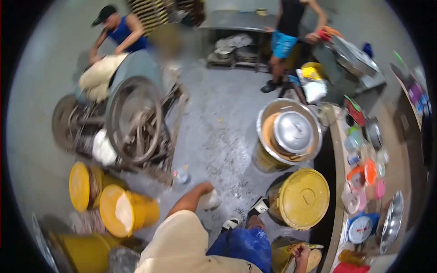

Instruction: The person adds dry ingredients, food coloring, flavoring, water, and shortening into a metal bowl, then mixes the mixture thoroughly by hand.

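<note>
Nearest the camera, the wearer's cream shirt (182, 248) and blue shorts (248, 248) are filling the near middle, with white-and-dark sandals (259, 207) resting on the grey floor (214, 100) just beyond.

The left hand (206, 187) is hanging ahead of the body, left of the sandals, right by a pale object (210, 200) that is sitting low near the floor; the fingers are blurring into it, so I cannot tell whether they are grasping it. The right hand (300, 250) is curling at the upper edge of a yellow sack (282, 257) at the near right, beside a tan rounded thing (314, 260); I cannot tell whether it is gripping the sack or only touching it.

Just beyond the sack, a lidded yellow bucket (304, 199) is standing upright, and farther off a wide metal basin (261, 119) is holding a domed metal lid (293, 132). Along the right, a shelf (339, 170) is carrying tubs, a blue scale (360, 230) and a shiny metal bowl (392, 223).

At the near left, a yellow bucket (148, 214) is tilting, showing pale contents. Farther left, a co-worker in a blue top (132, 34) is leaning over a cream mass (102, 75) on a large wheeled machine (157, 120). At the far right, another person in bright blue shorts (283, 44) is standing.
</note>
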`<state>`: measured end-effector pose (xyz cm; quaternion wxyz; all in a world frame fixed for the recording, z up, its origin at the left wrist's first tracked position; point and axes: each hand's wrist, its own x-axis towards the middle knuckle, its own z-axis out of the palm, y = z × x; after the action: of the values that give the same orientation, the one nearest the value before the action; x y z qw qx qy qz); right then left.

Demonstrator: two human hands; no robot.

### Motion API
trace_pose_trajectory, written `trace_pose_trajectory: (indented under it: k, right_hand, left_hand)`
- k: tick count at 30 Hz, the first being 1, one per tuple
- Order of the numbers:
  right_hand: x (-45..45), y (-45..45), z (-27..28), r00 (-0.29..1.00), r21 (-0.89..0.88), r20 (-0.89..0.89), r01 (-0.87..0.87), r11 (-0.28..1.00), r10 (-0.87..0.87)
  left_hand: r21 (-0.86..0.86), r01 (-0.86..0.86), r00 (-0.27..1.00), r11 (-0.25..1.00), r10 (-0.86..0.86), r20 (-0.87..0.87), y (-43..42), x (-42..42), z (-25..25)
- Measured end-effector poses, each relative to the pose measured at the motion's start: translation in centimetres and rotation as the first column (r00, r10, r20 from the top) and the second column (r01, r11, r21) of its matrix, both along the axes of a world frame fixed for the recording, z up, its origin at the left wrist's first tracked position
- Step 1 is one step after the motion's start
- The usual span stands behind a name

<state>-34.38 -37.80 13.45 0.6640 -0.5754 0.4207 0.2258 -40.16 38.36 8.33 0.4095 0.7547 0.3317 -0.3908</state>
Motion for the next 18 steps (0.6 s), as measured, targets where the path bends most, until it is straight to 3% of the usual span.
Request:
trace_pose_trajectory:
  k: [1, 3, 4, 5, 9, 10, 11, 12, 14, 15, 17, 18]
  right_hand:
    - [3.0, -0.5, 2.2, 0.992, -0.042, 0.004, -0.123, 0.991, 0.124]
    - [6.0, 0.2, 5.3, 0.978, -0.066, 0.045, -0.199, 0.978, 0.203]
    - [8.1, 2.2, 6.8, 0.927, -0.167, -0.031, -0.374, 0.912, 0.374]
    - [10.9, 3.7, 7.8, 0.868, -0.118, -0.01, -0.495, 0.861, 0.497]
    - [17.6, 15.5, 9.2, 0.609, -0.13, 0.037, -0.783, 0.608, 0.792]
    - [18.9, 19.4, 8.2, 0.518, -0.176, 0.07, -0.835, 0.522, 0.852]
    - [18.7, 23.6, 10.1, 0.397, -0.114, 0.068, -0.908, 0.403, 0.915]
    - [16.9, 28.1, 12.8, 0.274, -0.052, 0.073, -0.959, 0.278, 0.959]
    - [14.9, 32.2, 14.4, 0.187, -0.101, 0.061, -0.976, 0.192, 0.98]
    - [13.8, 35.1, 12.4, 0.086, -0.109, 0.12, -0.989, 0.1, 0.989]
    - [10.5, 39.0, 13.0, -0.046, -0.099, 0.168, -0.995, -0.03, 0.985]
    - [8.6, 40.2, 14.4, -0.068, -0.077, 0.144, -0.995, -0.057, 0.987]
  left_hand:
    - [0.016, -0.121, 0.992, 0.993, 0.12, 0.039, 1.1, -5.2, -0.2]
    - [0.143, -0.2, 0.972, 0.969, 0.178, 0.15, 3.2, -12.1, 0.2]
    - [0.195, -0.302, 0.947, 0.933, 0.27, 0.171, 2.8, -19.6, 0.4]
    - [0.261, -0.355, 0.93, 0.898, 0.312, 0.192, 3.6, -23.5, 1.0]
    - [0.537, -0.586, 0.797, 0.608, 0.553, 0.243, 4.5, -44.8, 5.4]
    - [0.579, -0.59, 0.744, 0.563, 0.657, 0.119, 5.5, -48.8, 7.7]
    - [0.657, -0.596, 0.693, 0.461, 0.709, 0.131, 4.2, -50.5, 8.6]
    - [0.693, -0.688, 0.443, 0.215, 0.881, 0.165, 2.8, -49.0, 22.3]
    - [0.755, -0.637, 0.469, 0.156, 0.855, 0.219, 3.3, -54.3, 22.9]
    - [0.735, -0.642, 0.5, 0.217, 0.845, 0.188, 4.4, -55.4, 25.2]
    - [0.887, -0.461, 0.543, 0.005, 0.792, 0.278, 5.5, -58.4, 28.8]
    - [0.863, -0.491, 0.479, -0.116, 0.792, 0.379, 5.7, -61.0, 31.2]
